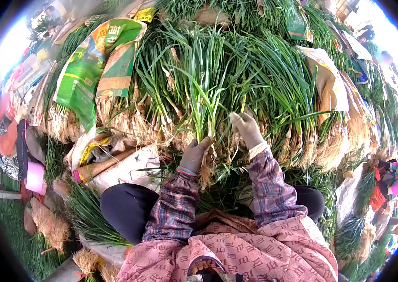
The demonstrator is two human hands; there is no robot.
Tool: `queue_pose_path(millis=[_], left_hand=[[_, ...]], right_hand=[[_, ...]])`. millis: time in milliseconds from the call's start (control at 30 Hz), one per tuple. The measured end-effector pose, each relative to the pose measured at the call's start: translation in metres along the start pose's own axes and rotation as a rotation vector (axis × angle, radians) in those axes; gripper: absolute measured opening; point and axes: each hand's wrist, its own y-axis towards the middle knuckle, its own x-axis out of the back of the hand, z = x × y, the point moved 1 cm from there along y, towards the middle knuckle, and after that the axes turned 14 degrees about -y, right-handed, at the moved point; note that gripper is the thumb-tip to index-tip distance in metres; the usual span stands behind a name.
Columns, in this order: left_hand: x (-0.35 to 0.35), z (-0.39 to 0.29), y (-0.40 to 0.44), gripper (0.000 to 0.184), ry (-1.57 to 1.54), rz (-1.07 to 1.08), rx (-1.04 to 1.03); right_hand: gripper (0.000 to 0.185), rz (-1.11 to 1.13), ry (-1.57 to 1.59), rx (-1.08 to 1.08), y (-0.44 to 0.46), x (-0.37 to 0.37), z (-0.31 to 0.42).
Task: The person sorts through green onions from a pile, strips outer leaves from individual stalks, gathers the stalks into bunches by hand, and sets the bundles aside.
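My left hand [195, 157], in a greyish glove, is closed around a few stalks of green garlic [203, 110]. Their leaves point away from me, and their pale roots [206, 171] hang below my fingers. To the right, my gloved right hand [246, 129] is raised over the heap with its fingers bent together. A pale stalk shows just above those fingertips, but I cannot make out whether it is gripped. Both hands are at the near, rooted edge of a wide pile of green garlic [274, 75].
Green and orange printed sacks [79, 84] lie over the pile at left, and a tan sack [328, 80] at right. A white sack [131, 169] lies beside my left knee. Tied bundles [51, 225] sit at lower left. Other people [391, 181] are at both sides.
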Motion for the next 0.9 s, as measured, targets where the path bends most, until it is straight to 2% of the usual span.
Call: queue_pose_path(millis=[67, 133, 200, 233, 267, 333, 367, 400, 433, 467, 533, 600, 633, 733, 767, 800, 833, 867, 900], left_hand=[[-0.003, -0.003, -0.004, 0.034, 0.036, 0.054, 0.017], [-0.008, -0.009, -0.010, 0.034, 0.056, 0.254, 0.054], [-0.008, -0.006, -0.009, 0.032, 0.022, 0.224, 0.023], [-0.007, -0.006, -0.009, 0.031, -0.052, 0.237, 0.028], [-0.005, -0.006, -0.011, 0.030, -0.128, 0.249, 0.035], [-0.003, -0.005, -0.013, 0.029, -0.188, 0.271, 0.049], [-0.003, -0.006, -0.013, 0.029, -0.173, 0.282, 0.055], [-0.004, -0.007, -0.013, 0.029, -0.157, 0.294, 0.065], [-0.014, -0.012, -0.022, 0.028, -0.081, 0.129, 0.076], [-0.016, -0.009, -0.022, 0.031, -0.023, 0.122, 0.031], [-0.018, -0.004, -0.022, 0.038, 0.092, 0.107, -0.067], [-0.022, -0.003, -0.026, 0.033, -0.012, 0.113, -0.007], [-0.021, -0.005, -0.028, 0.032, -0.054, 0.152, 0.028], [-0.016, -0.004, -0.019, 0.031, -0.096, 0.387, 0.037], [-0.017, -0.007, -0.018, 0.032, -0.128, 0.475, 0.049], [-0.017, -0.009, -0.017, 0.034, -0.160, 0.562, 0.060], [-0.006, -0.001, -0.011, 0.037, -0.279, 0.663, 0.068], [0.005, 0.008, 0.001, 0.033, -0.432, 0.782, 0.085], [0.004, 0.011, -0.002, 0.033, -0.494, 0.775, 0.104]], right_hand=[[0.047, 0.118, 0.372, 0.129, 0.010, -0.013, 0.001], [0.050, 0.345, 0.708, 0.157, 0.009, -0.032, 0.015], [0.048, 0.219, 0.516, 0.275, 0.011, -0.048, 0.018], [0.048, 0.199, 0.448, 0.261, 0.002, -0.054, 0.024], [0.067, 0.098, 0.169, 0.375, -0.003, -0.052, 0.029], [0.069, -0.100, -0.098, 0.363, 0.004, -0.054, 0.021], [0.061, -0.232, -0.384, 0.340, -0.002, -0.047, 0.024], [0.058, -0.268, -0.487, 0.355, -0.005, -0.041, 0.029], [0.055, -0.306, -0.588, 0.366, -0.005, -0.035, 0.033], [0.053, -0.343, -0.690, 0.375, -0.005, -0.030, 0.034], [0.044, -0.499, -0.698, 0.545, -0.003, -0.028, 0.029], [0.040, -0.593, -0.790, 0.651, -0.007, -0.024, 0.029], [0.029, -0.637, -0.710, 0.755, -0.009, -0.020, 0.033], [0.023, 0.029, 0.559, 0.117, -0.023, -0.013, 0.032], [0.019, 0.075, 0.808, 0.212, -0.035, -0.019, 0.043], [0.029, -0.111, 1.038, 0.239, -0.046, -0.015, 0.054], [0.032, -0.008, 1.268, 0.415, -0.020, -0.006, 0.026], [0.036, 0.100, 1.495, 0.601, 0.011, 0.010, -0.006], [0.041, 0.107, 1.425, 0.608, 0.018, 0.023, -0.016]])
